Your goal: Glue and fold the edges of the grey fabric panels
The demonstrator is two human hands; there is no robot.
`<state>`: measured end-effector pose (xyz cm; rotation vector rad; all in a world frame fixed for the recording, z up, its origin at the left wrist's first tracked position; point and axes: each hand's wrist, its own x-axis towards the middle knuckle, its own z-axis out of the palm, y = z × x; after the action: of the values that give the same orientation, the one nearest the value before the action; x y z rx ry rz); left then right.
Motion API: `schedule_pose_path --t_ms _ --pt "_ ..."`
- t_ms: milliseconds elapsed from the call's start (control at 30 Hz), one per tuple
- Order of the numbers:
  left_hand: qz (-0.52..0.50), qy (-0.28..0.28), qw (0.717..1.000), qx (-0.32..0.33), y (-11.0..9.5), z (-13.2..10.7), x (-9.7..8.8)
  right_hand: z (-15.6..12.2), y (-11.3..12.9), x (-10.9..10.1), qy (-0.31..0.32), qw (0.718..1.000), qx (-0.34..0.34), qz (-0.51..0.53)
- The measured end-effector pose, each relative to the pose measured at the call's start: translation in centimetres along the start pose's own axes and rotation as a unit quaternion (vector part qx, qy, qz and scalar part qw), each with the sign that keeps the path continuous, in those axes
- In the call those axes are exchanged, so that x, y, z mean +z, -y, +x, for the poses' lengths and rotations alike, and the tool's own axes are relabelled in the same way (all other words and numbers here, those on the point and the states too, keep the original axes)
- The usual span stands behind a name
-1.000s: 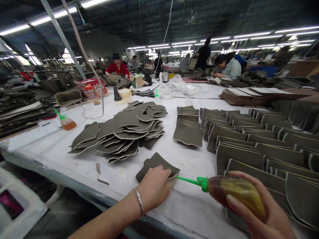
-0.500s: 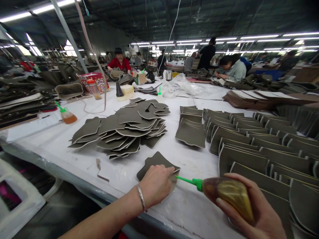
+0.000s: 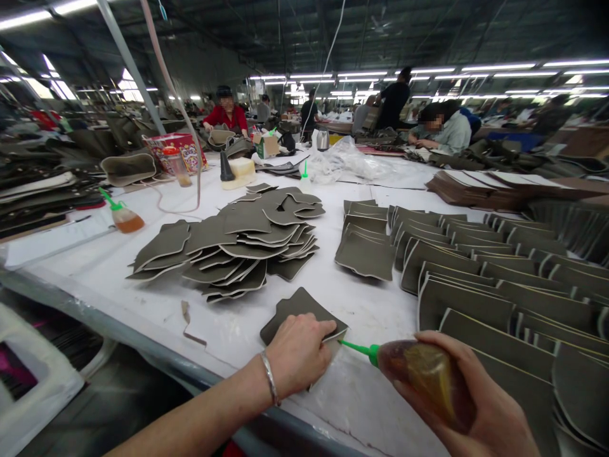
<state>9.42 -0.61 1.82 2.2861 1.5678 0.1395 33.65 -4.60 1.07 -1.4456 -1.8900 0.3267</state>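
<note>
My left hand (image 3: pixel 299 353) presses down on a dark grey cut piece (image 3: pixel 297 309) lying on the white table near its front edge, fingers curled over the piece's near side. My right hand (image 3: pixel 480 409) is wrapped round a soft squeeze bottle (image 3: pixel 419 374) of amber glue with a green nozzle. The nozzle tip touches the right edge of the grey piece, just by my left fingers.
A loose heap of grey cut pieces (image 3: pixel 238 244) lies beyond. Overlapping rows of similar pieces (image 3: pixel 499 279) fill the right side. Another glue bottle (image 3: pixel 121 216) stands at the left. A metal rail (image 3: pixel 143 352) edges the table. Other people work at the far end.
The bottle's nozzle has moved left and down until its tip meets the grey piece's edge. My left hand has stayed on the piece.
</note>
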Motion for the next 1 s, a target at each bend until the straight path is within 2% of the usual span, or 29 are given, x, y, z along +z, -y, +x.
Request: schedule_pose_path --t_ms 233,400,567,733,900,1000 --pt "-0.009 0.003 1.0 -0.002 -0.1 -0.2 0.0 0.5 -0.6 -0.2 -0.027 0.999 0.027 0.001" --pt "-0.018 0.007 1.0 -0.005 0.0 -0.1 -0.1 0.2 -0.8 -0.1 0.023 0.998 0.053 0.035" --pt "-0.016 0.007 1.0 -0.009 0.0 -0.2 -0.1 0.2 -1.1 0.1 -0.042 0.997 0.065 0.012" --pt "-0.02 0.01 1.0 -0.006 0.1 -0.1 0.0 -0.4 -0.8 0.2 0.0 0.995 0.091 0.043" --pt "-0.023 0.009 1.0 -0.009 0.1 -0.1 -0.1 -0.3 0.8 0.5 -0.058 0.986 0.15 0.053" --pt "-0.023 0.015 1.0 -0.012 0.0 -0.2 -0.3 -0.5 0.5 0.7 -0.047 0.987 0.145 0.045"
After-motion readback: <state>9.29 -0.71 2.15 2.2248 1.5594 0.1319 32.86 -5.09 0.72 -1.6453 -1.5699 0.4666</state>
